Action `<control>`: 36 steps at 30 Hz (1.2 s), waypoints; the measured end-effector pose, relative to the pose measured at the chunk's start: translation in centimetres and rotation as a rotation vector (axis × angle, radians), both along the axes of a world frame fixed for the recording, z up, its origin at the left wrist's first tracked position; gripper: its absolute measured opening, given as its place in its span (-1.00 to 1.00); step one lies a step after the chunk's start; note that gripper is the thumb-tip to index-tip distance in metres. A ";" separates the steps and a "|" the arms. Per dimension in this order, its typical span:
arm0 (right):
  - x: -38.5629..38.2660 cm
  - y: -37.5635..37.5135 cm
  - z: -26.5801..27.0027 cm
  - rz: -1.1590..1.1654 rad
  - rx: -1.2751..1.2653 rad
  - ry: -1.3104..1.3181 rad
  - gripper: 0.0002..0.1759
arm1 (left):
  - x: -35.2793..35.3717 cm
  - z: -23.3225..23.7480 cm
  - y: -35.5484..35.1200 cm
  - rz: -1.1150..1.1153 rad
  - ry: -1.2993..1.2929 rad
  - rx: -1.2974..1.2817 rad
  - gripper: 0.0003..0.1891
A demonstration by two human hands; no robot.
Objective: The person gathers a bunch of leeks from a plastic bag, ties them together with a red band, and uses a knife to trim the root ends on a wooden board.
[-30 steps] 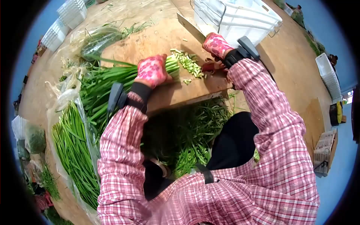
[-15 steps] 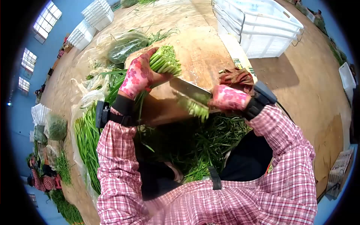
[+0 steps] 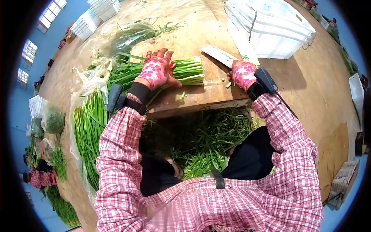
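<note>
A bunch of long green stalks (image 3: 189,70) lies across the wooden board (image 3: 185,42), its pale cut ends toward the right. My left hand (image 3: 155,71), in a pink flowered glove, rests over the bunch with fingers spread. A bit of red shows on the bunch beside that hand. My right hand (image 3: 244,74), gloved alike, is closed around the handle of a knife (image 3: 218,56). Its broad blade points up and left over the board, apart from the stalks. Small cut stalk pieces (image 3: 228,85) lie below the knife.
Left of the board, more green stalks (image 3: 91,135) lie in clear plastic. Green trimmings (image 3: 216,135) are heaped beneath the board, between my legs. A white crate (image 3: 270,31) stands at the back right. Other people (image 3: 38,178) sit at the far left.
The bunch, held up in my left hand before, now lies on the board, and that hand's fingers have spread. My right hand with the knife moved up and away from the bunch; cut ends fell.
</note>
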State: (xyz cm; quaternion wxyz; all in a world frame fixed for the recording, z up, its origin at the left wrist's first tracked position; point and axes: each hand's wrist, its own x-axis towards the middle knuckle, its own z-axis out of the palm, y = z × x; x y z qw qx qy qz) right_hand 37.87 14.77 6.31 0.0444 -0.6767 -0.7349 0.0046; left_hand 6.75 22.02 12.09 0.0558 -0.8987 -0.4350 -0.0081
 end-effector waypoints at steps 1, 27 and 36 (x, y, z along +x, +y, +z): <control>-0.1 0.4 -0.9 -0.016 0.026 0.011 -0.66 | -0.2 -0.2 0.2 -0.034 0.040 0.015 0.23; -16.6 -9.0 16.9 0.620 -0.106 1.711 -0.49 | -6.0 15.9 -14.2 -0.244 -1.120 -0.491 -0.05; -17.6 -11.5 18.7 0.599 -0.253 1.400 -0.39 | -4.8 11.0 -18.9 -0.223 -1.842 -0.923 -0.53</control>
